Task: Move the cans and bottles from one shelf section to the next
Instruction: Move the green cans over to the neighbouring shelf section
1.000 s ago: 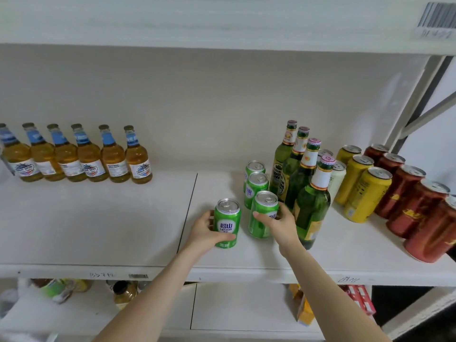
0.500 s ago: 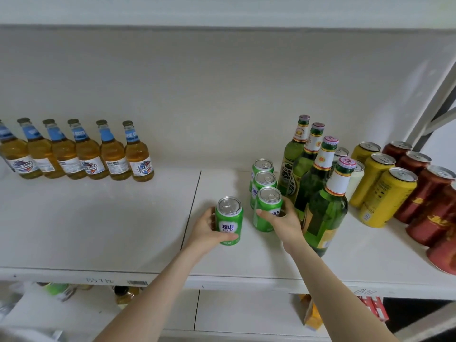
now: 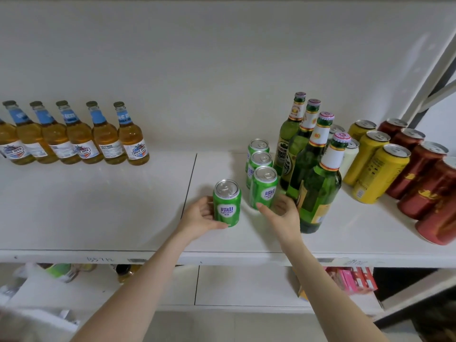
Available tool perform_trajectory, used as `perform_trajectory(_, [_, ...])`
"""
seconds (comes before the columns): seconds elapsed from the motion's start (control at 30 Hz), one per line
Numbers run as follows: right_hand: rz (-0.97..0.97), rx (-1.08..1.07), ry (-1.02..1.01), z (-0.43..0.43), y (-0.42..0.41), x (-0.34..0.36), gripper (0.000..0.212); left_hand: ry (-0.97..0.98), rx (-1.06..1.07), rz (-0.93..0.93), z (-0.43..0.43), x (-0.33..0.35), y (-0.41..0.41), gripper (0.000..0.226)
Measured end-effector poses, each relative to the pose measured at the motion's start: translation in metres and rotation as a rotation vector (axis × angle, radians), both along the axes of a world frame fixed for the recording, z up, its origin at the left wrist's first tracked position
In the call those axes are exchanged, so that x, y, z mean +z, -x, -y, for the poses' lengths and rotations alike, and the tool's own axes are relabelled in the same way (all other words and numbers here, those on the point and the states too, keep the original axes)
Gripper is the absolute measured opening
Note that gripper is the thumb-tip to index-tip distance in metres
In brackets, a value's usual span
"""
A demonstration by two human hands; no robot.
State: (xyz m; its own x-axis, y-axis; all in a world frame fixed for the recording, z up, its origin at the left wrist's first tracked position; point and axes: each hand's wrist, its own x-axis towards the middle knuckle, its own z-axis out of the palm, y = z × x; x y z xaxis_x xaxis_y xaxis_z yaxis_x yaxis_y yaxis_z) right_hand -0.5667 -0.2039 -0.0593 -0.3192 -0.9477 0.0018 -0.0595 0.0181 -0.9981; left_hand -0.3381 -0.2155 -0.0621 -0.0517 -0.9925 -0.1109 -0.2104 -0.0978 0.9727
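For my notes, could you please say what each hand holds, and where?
Left hand grips the lone green can round its side; right hand clasps the front row can low down.

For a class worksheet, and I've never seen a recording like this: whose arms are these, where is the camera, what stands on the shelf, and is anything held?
No machine here: these are a person's bare arms, filmed by one camera worn on their head, looking forward and down. The left hand grips a lone green can near the seam between two sections of the white shelf. The right hand curls round the front can of a row of three green cans. Beside them stand four green bottles, then yellow cans and red cans. Amber bottles line the left section.
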Motion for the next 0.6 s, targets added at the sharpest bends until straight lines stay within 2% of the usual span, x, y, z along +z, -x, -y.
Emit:
perform_trajectory(0.17, [-0.090,0.099,0.017,-0.037,0.000,0.003,0.060,0.006,-0.028,-0.007,-0.020,-0.002,0.015,0.061])
perform_trajectory(0.33, [-0.090,0.247,0.029,-0.058,0.006,0.019,0.068,-0.001,-0.100,-0.032,-0.035,-0.001,0.042,0.064])
perform_trajectory(0.47, [-0.078,0.263,0.060,-0.066,0.021,0.026,0.053,-0.005,-0.164,-0.044,-0.040,-0.001,0.064,0.064])
perform_trajectory(0.6, [-0.056,0.243,0.062,-0.065,0.032,0.027,0.048,0.006,-0.173,-0.026,-0.036,0.001,0.080,0.063])
